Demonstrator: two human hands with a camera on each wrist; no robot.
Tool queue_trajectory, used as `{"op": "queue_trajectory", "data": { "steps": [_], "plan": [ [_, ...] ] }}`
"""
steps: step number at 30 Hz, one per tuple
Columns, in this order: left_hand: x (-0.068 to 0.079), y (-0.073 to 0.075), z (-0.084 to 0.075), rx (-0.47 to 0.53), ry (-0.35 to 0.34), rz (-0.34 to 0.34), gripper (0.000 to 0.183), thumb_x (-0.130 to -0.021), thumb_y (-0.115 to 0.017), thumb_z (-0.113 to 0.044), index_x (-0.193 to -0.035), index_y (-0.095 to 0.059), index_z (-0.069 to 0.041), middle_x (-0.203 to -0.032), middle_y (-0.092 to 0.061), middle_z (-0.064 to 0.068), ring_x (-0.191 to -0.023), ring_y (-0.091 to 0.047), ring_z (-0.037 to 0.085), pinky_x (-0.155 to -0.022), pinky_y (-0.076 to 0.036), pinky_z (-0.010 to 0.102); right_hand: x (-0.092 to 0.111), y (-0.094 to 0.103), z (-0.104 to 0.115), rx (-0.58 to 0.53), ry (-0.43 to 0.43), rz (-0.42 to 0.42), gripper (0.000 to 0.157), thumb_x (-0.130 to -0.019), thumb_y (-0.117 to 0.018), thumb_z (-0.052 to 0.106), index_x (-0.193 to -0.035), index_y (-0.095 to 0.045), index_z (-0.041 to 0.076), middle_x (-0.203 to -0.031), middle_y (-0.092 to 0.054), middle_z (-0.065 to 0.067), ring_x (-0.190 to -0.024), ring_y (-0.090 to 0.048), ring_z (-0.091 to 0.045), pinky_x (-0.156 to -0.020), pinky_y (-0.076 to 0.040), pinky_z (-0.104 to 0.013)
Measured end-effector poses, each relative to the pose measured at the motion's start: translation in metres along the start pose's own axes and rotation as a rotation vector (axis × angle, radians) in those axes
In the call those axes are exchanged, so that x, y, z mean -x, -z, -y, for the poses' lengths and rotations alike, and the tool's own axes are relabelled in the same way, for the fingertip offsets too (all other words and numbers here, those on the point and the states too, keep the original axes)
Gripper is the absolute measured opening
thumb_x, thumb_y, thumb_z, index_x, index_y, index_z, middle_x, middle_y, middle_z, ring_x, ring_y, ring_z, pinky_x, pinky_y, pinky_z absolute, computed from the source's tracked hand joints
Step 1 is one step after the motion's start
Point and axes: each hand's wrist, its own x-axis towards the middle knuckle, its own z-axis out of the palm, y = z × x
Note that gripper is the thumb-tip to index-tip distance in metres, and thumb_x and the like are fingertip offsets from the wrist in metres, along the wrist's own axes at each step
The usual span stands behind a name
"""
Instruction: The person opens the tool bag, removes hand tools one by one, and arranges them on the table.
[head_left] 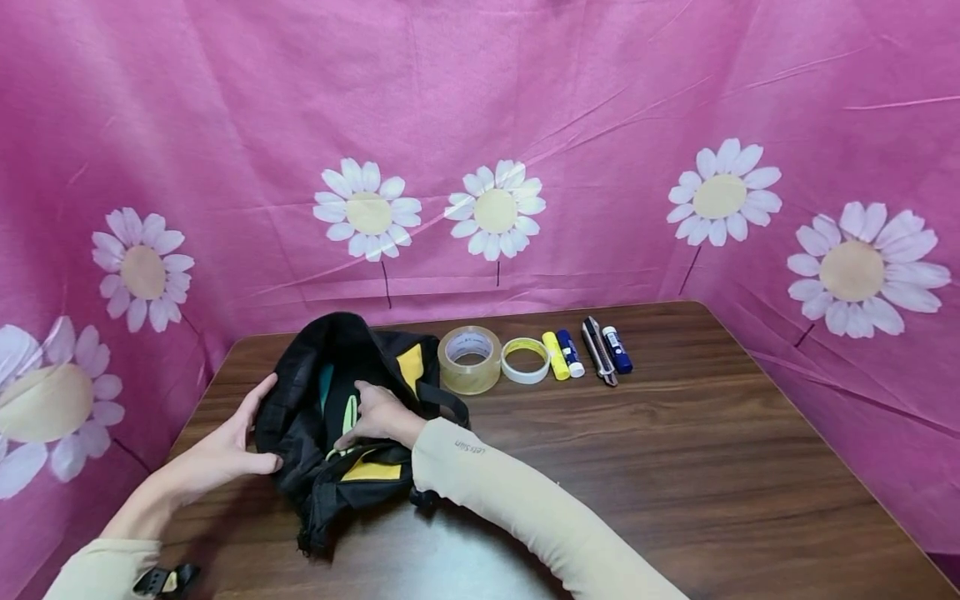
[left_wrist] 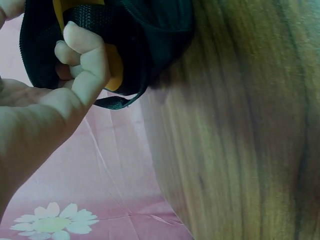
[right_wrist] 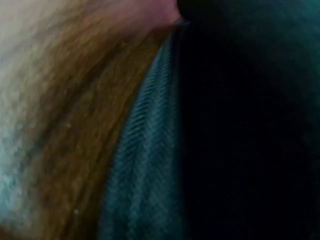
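A black bag (head_left: 300,433) with yellow patches lies on the table, its mouth facing me. My left hand (head_left: 217,450) grips its left side, fingers and thumb apart along the edge. In the left wrist view, the left hand's fingers (left_wrist: 87,65) curl against the black fabric and webbing. My right hand (head_left: 382,414) reaches into the bag's mouth with thumb and finger spread. Between them shows a lime-green loop-like thing (head_left: 350,412); its kind is unclear. The right wrist view is dark and blurred, with black bag fabric (right_wrist: 240,125) filling its right side.
Right of the bag stand a row of things: clear packing tape (head_left: 470,379), a narrower tape roll (head_left: 527,375), a yellow glue stick (head_left: 555,356), a blue-and-white one (head_left: 571,353), a box cutter (head_left: 598,350) and another blue stick (head_left: 617,350). A pink flowered cloth (head_left: 585,125) hangs behind the wooden table (head_left: 675,442).
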Motion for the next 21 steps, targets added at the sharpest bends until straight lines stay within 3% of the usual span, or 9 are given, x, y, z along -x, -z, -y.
{"op": "queue_trajectory", "data": {
  "steps": [4, 7, 10, 13, 17, 21],
  "plan": [
    [0.002, 0.004, -0.002, -0.012, -0.007, -0.008, 0.114, -0.084, -0.075, -0.001, -0.163, 0.005, -0.021, -0.155, -0.020, 0.029, -0.117, -0.041, -0.001, -0.088, -0.039, 0.015, -0.004, 0.001, 0.006, 0.115, 0.008, -0.022, 0.107, -0.072, -0.093, 0.040, -0.158, -0.035, 0.012, -0.103, -0.074, 0.001, -0.123, -0.058, -0.010, -0.100, -0.043, -0.021],
    [0.004, 0.005, -0.002, 0.008, -0.003, -0.019, 0.114, -0.084, -0.074, -0.001, -0.163, 0.005, -0.021, -0.154, -0.020, 0.029, -0.115, -0.045, -0.001, -0.086, -0.042, 0.017, -0.006, 0.002, 0.009, 0.101, 0.017, -0.035, 0.108, -0.072, -0.093, 0.040, -0.158, -0.034, 0.011, -0.111, -0.073, 0.001, -0.129, -0.053, -0.010, -0.102, -0.042, -0.021],
    [0.004, 0.002, 0.000, 0.073, 0.015, -0.005, 0.113, -0.084, -0.072, 0.002, -0.163, 0.007, -0.020, -0.150, -0.024, 0.031, -0.110, -0.051, 0.005, -0.083, -0.047, 0.022, -0.005, 0.001, 0.008, 0.088, 0.009, -0.042, 0.106, -0.073, -0.093, 0.039, -0.158, -0.036, 0.011, -0.120, -0.071, 0.003, -0.126, -0.056, -0.009, -0.101, -0.043, -0.023],
    [0.003, -0.004, 0.003, 0.128, 0.035, 0.017, 0.114, -0.084, -0.071, 0.003, -0.163, 0.007, -0.020, -0.142, -0.031, 0.034, -0.105, -0.055, 0.011, -0.078, -0.052, 0.029, -0.004, -0.001, 0.005, 0.150, -0.009, -0.048, 0.095, -0.073, -0.093, 0.040, -0.151, -0.048, 0.012, -0.108, -0.072, 0.005, -0.113, -0.062, -0.010, -0.095, -0.048, -0.024],
    [0.002, -0.009, 0.005, 0.143, 0.040, 0.009, 0.113, -0.083, -0.071, 0.004, -0.163, 0.006, -0.019, -0.141, -0.031, 0.034, -0.104, -0.054, 0.012, -0.075, -0.052, 0.031, -0.002, -0.003, 0.007, 0.274, -0.016, -0.052, 0.071, -0.073, -0.091, 0.048, -0.127, -0.062, 0.014, -0.100, -0.067, 0.003, -0.096, -0.065, -0.016, -0.081, -0.052, -0.027],
    [0.003, -0.009, 0.004, 0.146, 0.045, 0.006, 0.113, -0.083, -0.070, 0.004, -0.162, 0.007, -0.017, -0.147, -0.023, 0.033, -0.105, -0.053, 0.010, -0.076, -0.052, 0.030, 0.001, -0.005, 0.012, 0.358, -0.011, -0.033, 0.090, -0.067, -0.088, 0.062, -0.135, -0.056, 0.012, -0.114, -0.066, -0.003, -0.104, -0.063, -0.019, -0.080, -0.052, -0.031]
  ]
}}
